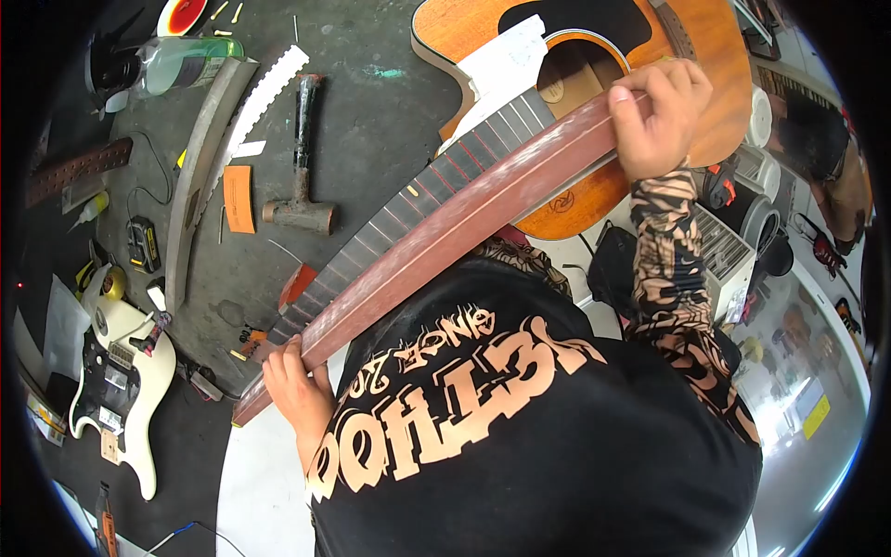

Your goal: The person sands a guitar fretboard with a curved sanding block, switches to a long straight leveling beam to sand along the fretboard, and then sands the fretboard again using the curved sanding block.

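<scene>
A long reddish-brown rectangular bar runs diagonally along an acoustic guitar's fretboard, whose far edge and fret lines show beyond it. My right hand is closed over the bar's upper end, above the guitar body. Toward the headstock end, my left hand grips the bar's lower part, its fingers partly hidden. White masking covers part of the guitar top beside the fretboard and soundhole. A small pale piece rests on the fretboard.
On the dark bench lie a hammer, a long grey bar, a white serrated strip, an orange card and a bottle. A dish of red liquid sits behind. A cream electric guitar lies left.
</scene>
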`<state>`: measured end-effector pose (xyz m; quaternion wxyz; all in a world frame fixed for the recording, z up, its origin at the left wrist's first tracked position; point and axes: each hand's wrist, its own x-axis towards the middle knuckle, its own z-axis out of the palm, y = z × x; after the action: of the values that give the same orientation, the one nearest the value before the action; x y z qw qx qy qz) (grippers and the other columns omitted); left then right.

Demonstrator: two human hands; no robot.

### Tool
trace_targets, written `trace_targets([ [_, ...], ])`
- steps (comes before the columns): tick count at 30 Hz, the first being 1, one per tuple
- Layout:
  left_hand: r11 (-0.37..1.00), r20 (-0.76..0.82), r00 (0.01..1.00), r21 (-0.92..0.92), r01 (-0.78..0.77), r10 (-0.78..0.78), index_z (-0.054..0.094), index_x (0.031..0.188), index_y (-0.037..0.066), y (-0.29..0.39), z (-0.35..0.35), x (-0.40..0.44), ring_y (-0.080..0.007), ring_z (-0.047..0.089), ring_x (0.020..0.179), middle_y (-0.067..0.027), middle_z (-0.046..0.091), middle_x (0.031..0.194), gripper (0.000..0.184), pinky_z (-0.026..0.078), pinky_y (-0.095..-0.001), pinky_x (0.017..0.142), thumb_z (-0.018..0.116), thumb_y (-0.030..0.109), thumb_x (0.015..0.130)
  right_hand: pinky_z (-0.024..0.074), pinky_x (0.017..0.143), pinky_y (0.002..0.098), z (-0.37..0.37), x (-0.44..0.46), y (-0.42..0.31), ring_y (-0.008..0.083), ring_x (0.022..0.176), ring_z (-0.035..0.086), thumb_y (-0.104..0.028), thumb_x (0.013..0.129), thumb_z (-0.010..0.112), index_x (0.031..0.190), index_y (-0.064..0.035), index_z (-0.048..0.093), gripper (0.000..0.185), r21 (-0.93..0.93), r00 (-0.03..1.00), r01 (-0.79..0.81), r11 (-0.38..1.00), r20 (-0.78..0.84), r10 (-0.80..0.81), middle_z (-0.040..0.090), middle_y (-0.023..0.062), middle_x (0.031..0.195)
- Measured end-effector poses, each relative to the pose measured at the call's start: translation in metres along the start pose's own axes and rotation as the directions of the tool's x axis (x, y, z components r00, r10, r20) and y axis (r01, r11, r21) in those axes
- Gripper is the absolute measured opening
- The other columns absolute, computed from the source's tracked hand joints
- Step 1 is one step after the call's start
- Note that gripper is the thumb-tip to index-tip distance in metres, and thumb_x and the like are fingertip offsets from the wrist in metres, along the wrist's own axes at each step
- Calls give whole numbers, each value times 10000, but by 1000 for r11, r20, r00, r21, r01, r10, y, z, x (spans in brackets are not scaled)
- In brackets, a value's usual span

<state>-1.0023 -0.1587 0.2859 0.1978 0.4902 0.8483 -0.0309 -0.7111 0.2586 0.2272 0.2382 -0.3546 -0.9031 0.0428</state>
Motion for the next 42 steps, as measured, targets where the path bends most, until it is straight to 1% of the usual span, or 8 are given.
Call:
trace_targets([
  [5, 974, 19, 974, 30, 224, -224, 604, 1238, 3, -52, 6, -34, -398, 552, 992, -189, 594, 1087, 532, 453, -472, 878, 701, -47, 718, 364, 971, 466, 11, -14, -87, 318, 1022, 496, -336, 692, 757, 719, -160, 688, 191, 113, 990, -136, 984, -3, 138, 604, 56, 843],
  [12, 999, 63, 997, -13, 53, -52, 605, 1252, 11, -2, 6, -4, -417, 556, 1033, -195, 610, 1132, 503, 453, -494, 926, 696, -6, 758, 366, 966, 476, 2, -6, 7, 324, 1011, 482, -318, 716, 744, 725, -144, 695, 181, -5, 998, -32, 999, -47, 32, 586, 52, 845],
  [16, 981, 57, 981, 50, 185, -188, 610, 1250, 6, -40, 6, -29, -426, 563, 1018, -197, 619, 1131, 493, 450, -495, 916, 689, -11, 763, 365, 981, 464, 7, -14, -71, 325, 1029, 486, -317, 693, 748, 709, -152, 679, 179, 56, 995, -94, 994, -6, 95, 585, 70, 868],
  [19, 986, 56, 986, 78, 150, -155, 617, 1254, 10, -48, 7, -36, -416, 565, 1011, -193, 622, 1140, 498, 451, -487, 911, 696, -3, 763, 365, 987, 458, 5, -20, -75, 319, 1042, 482, -321, 685, 747, 717, -154, 687, 180, 101, 992, -123, 987, 10, 122, 592, 66, 874],
  [23, 998, 29, 999, 47, 35, -37, 623, 1282, 28, -14, 13, -15, -389, 568, 1007, -167, 629, 1151, 542, 457, -471, 920, 709, 9, 748, 370, 997, 478, -3, -19, -5, 324, 1064, 471, -297, 691, 744, 762, -137, 711, 179, 33, 997, -55, 998, -58, 57, 595, 58, 887],
  [28, 981, 52, 982, 87, 175, -179, 626, 1284, 26, -44, 9, -33, -395, 575, 1085, -167, 633, 1208, 557, 453, -482, 965, 731, 20, 737, 373, 985, 469, 10, -19, -69, 317, 1067, 474, -312, 685, 754, 748, -137, 707, 192, 78, 990, -123, 989, -56, 127, 592, 58, 880],
  [35, 995, 111, 990, 63, 79, -85, 635, 1277, 42, -11, 2, -14, -389, 575, 1017, -157, 616, 1111, 531, 465, -477, 910, 715, 17, 753, 358, 965, 437, 1, -9, -15, 308, 1009, 497, -279, 717, 745, 754, -125, 709, 162, 57, 997, -49, 997, -57, 53, 595, 65, 850],
  [42, 978, 104, 977, 113, 175, -187, 636, 1277, 35, -47, -1, -36, -391, 576, 1007, -170, 603, 1080, 522, 469, -462, 879, 712, 19, 761, 355, 959, 451, 6, -21, -78, 304, 1003, 495, -284, 715, 735, 730, -148, 679, 148, 124, 994, -107, 986, -9, 109, 578, 50, 856],
])
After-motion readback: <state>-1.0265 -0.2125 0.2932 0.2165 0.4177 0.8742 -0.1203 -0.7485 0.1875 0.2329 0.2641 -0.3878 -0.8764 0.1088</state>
